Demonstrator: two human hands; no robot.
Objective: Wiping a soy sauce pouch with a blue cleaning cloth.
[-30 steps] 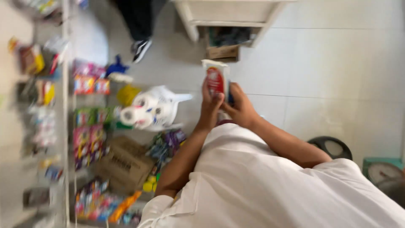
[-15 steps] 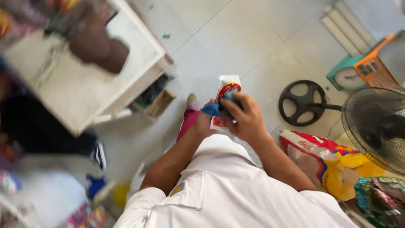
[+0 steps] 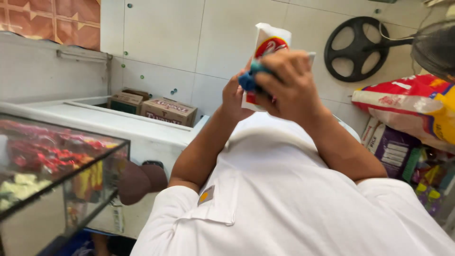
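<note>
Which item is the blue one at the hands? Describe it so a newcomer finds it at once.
Start at the white shirt and follow both forearms up to the white packet with a red emblem. Pressed against its front, under the right hand, sits a small blue cloth, the only blue thing there.

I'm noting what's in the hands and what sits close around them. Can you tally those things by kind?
White packets: 1
Blue cloths: 1
Cardboard boxes: 2
Large sacks: 1
Fans: 1
Total: 6
</note>
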